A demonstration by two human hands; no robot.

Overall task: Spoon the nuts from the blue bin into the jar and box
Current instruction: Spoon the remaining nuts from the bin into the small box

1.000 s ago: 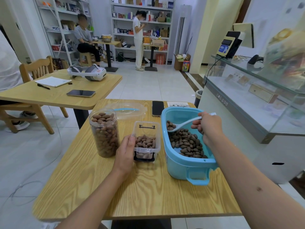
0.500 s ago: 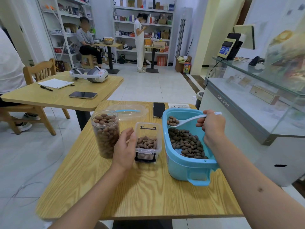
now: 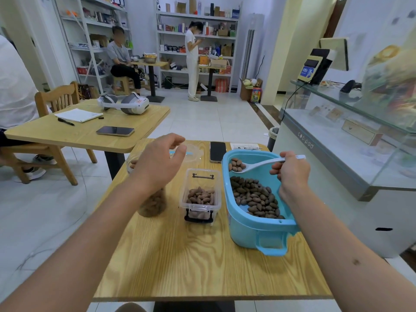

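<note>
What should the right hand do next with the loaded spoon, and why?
Probably carry the spoon left and tip it into the box. The right hand holds it loaded with nuts over the blue bin; the box is open and only part full, while the left hand hovers in front of the jar.

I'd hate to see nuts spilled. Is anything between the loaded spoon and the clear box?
Nothing visible: the spoon hangs over the blue bin, the open box lies beside it, and the left hand hovers over the jar.
</note>
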